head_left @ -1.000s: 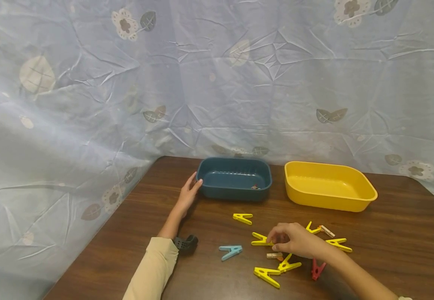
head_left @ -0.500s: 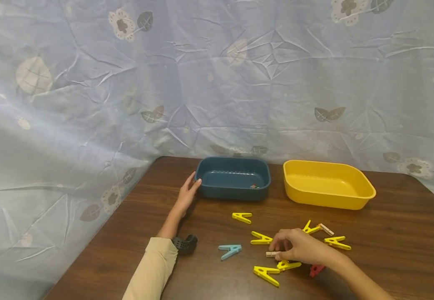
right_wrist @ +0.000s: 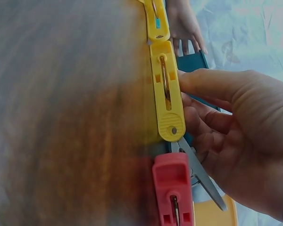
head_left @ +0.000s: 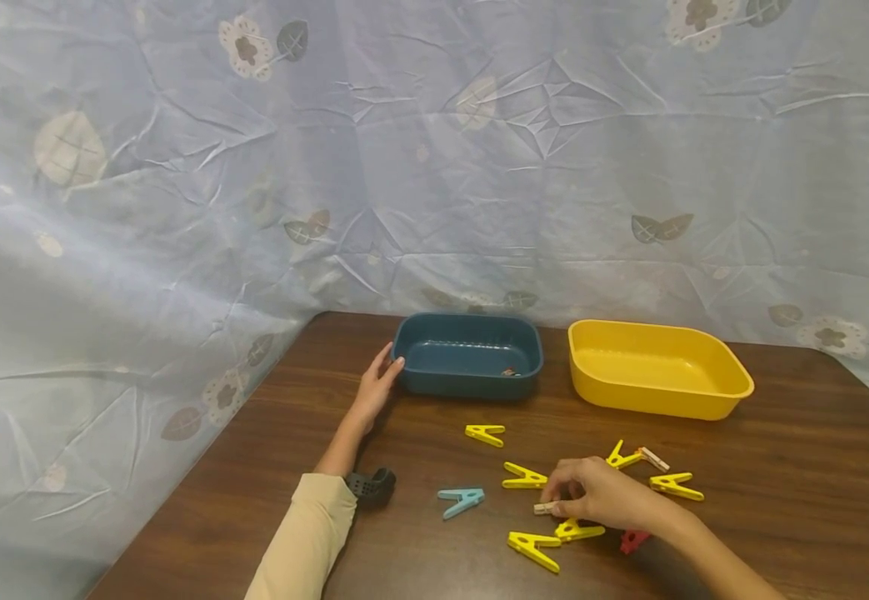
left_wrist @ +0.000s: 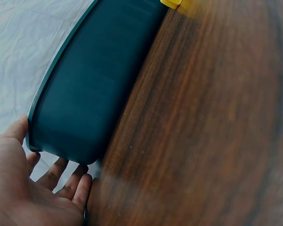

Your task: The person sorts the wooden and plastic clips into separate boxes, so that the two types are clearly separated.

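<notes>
At the near right of the table, my right hand (head_left: pixel 602 496) pinches a small wooden clothespin (head_left: pixel 544 508) between thumb and fingertips. Close around it lie yellow plastic clothespins, among them one left of the fingers (head_left: pixel 524 476) and one just below them (head_left: pixel 579 531). A red clothespin (head_left: pixel 634 541) is partly covered by the wrist; the right wrist view shows it nearer (right_wrist: pixel 173 186). My left hand (head_left: pixel 377 390) rests with spread, fairly straight fingers at the left end of the blue basin (head_left: pixel 467 385), its thumb touching the rim (left_wrist: pixel 32 136).
A yellow basin (head_left: pixel 659 402) stands right of the blue one, which holds a small object (head_left: pixel 510 372). A light blue clothespin (head_left: pixel 461 502) and another wooden clothespin (head_left: pixel 654 459) lie about. A grey clip (right_wrist: pixel 205 176) shows beyond the red clothespin. A patterned cloth (head_left: pixel 434 167) hangs behind.
My right hand has come down from above the wooden clothespin and taken it between thumb and fingers. The left hand keeps its place at the blue basin.
</notes>
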Action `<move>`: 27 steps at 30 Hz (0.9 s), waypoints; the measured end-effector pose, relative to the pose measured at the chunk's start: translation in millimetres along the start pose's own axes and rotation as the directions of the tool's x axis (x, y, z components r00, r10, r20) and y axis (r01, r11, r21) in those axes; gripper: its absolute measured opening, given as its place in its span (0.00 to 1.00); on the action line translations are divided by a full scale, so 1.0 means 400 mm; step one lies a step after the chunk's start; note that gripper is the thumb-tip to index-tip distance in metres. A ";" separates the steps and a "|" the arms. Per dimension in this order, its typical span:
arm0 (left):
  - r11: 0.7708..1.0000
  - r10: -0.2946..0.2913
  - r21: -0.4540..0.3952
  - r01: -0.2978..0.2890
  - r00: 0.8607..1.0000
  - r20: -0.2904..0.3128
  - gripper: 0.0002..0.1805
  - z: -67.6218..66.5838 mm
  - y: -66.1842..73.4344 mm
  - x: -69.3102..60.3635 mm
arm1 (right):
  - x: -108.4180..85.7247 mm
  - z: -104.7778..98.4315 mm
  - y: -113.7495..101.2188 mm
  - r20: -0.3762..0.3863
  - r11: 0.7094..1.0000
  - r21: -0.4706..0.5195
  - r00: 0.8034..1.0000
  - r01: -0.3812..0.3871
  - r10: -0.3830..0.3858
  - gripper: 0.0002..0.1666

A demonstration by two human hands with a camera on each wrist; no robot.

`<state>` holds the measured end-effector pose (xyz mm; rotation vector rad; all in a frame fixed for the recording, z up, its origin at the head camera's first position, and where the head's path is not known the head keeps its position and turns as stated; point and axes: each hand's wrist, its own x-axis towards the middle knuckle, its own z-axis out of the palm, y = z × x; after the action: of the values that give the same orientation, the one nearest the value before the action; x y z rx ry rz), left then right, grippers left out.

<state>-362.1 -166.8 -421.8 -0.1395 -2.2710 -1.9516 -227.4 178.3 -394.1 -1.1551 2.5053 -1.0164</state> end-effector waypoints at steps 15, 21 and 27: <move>1.000 0.008 -0.014 -0.007 0.999 0.035 0.33 -0.005 0.001 -0.007 | 0.009 -0.010 -0.019 -0.024 0.999 -0.029 0.999 -0.041 0.040 0.04; 1.000 -0.005 -0.006 0.005 1.000 0.023 0.33 -0.004 0.000 -0.006 | 0.016 -0.016 -0.027 -0.064 0.998 -0.050 0.998 -0.026 0.023 0.04; 1.000 -0.006 -0.008 0.006 1.000 0.011 0.33 -0.003 -0.001 -0.003 | 0.027 -0.023 -0.034 -0.108 0.996 -0.083 0.994 -0.013 0.004 0.03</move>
<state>-360.8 -168.1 -422.1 -0.1446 -2.2738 -1.9678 -230.7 169.0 -377.3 -1.1396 2.6585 -1.0058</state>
